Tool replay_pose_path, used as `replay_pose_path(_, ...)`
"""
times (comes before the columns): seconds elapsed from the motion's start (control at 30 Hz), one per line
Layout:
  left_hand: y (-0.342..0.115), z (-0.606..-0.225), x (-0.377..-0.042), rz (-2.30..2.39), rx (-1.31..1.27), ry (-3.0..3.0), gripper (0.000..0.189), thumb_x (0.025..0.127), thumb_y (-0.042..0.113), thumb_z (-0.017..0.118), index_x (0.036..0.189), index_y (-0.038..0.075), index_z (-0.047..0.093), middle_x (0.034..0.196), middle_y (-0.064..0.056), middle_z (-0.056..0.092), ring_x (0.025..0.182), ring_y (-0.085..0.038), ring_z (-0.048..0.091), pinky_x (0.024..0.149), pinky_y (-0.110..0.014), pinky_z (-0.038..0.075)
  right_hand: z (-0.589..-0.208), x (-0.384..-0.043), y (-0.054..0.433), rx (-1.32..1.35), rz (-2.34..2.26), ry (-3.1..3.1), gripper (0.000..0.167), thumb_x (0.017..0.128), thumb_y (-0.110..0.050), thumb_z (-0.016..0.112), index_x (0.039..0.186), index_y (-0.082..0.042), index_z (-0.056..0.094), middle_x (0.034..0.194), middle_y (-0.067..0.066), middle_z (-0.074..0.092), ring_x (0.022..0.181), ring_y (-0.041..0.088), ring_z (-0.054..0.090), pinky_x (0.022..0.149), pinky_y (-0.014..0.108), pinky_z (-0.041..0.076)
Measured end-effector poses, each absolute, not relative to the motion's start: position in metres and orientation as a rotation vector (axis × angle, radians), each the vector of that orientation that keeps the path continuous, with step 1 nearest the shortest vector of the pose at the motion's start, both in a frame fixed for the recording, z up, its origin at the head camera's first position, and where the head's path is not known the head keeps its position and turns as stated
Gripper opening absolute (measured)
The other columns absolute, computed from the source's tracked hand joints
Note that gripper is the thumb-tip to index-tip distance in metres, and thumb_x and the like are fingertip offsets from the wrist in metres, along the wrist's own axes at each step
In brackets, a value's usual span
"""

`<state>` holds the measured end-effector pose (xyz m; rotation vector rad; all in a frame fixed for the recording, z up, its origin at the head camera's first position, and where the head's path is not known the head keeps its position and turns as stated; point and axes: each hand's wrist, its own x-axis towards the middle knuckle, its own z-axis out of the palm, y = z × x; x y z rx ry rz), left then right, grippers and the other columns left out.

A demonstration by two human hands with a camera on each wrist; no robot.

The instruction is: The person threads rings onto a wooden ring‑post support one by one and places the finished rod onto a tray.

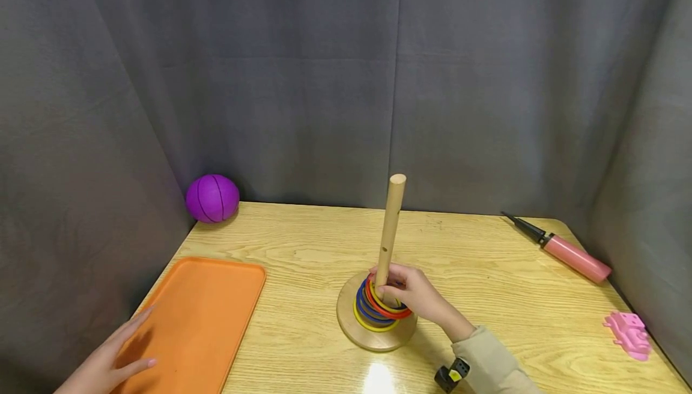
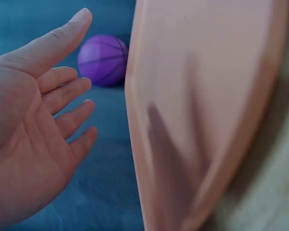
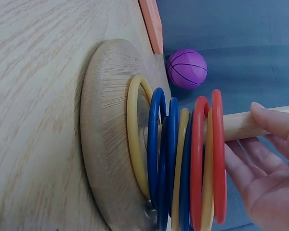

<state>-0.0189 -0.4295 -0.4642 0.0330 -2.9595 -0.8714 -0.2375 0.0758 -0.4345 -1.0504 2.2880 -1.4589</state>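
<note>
A wooden post (image 1: pixel 390 220) stands upright on a round wooden base (image 1: pixel 373 342). Yellow, blue and red rings are stacked loosely round its lower part, with a red ring (image 3: pixel 217 163) near the top of the stack. Just above the rings, my right hand (image 1: pixel 413 292) is curled round the post, thumb on the near side and fingers passing behind it. Whether its fingertips also touch the upper rings I cannot tell. Over the near left part of the orange tray (image 1: pixel 200 310) hovers my left hand (image 2: pixel 33 125), fingers extended and thumb apart, holding nothing.
A purple ball (image 1: pixel 212 199) sits at the table's back left corner. Toward the right edge lie a pink and black hand pump (image 1: pixel 575 257) and a small pink toy (image 1: pixel 629 335). Grey curtains (image 1: pixel 303 93) hang behind and beside the table.
</note>
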Motion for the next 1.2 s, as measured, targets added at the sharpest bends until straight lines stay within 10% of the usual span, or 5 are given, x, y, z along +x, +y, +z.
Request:
replay_pose_path(0.13, -0.442, -0.460, -0.020, -0.920, 0.283, -3.158, 0.097, 0.085, 0.037, 0.071, 0.149, -0.010, 0.016, 0.148, -0.041, 0.023, 0.127, -0.056, 0.035, 0.098, -0.075, 0.031, -0.436, -0.237, 0.076, -1.049, -1.456, 2.298, 0.036, 0.092, -0.010, 0.064, 0.124, 0.003, 0.061, 0.121, 0.020, 0.067, 0.111, 0.038, 0.064, 0.083, 0.020, 0.055)
replay_pose_path(0.53, -0.467, -0.485, -0.016, -1.177, 0.656, -3.263, 0.121, 0.079, 0.068, 0.062, 0.151, -0.009, 0.003, 0.150, -0.041, 0.008, 0.130, -0.058, 0.026, 0.105, -0.072, 0.022, -0.437, -0.238, 0.076, -1.038, -1.438, 2.318, 0.035, 0.091, -0.013, 0.065, 0.124, 0.000, 0.062, 0.114, 0.018, 0.070, 0.103, 0.031, 0.067, 0.078, 0.020, 0.055)
replay_pose_path(1.2, -0.483, -0.497, -0.014, -1.192, 0.732, -3.255, 0.122, 0.079, 0.069, 0.062, 0.148, -0.013, 0.005, 0.148, -0.042, 0.011, 0.128, -0.057, 0.030, 0.107, -0.070, 0.024, -0.442, -0.237, 0.079, -1.073, -1.444, 2.334, 0.035, 0.093, -0.015, 0.064, 0.125, -0.001, 0.063, 0.119, 0.017, 0.069, 0.109, 0.032, 0.067, 0.085, 0.025, 0.057)
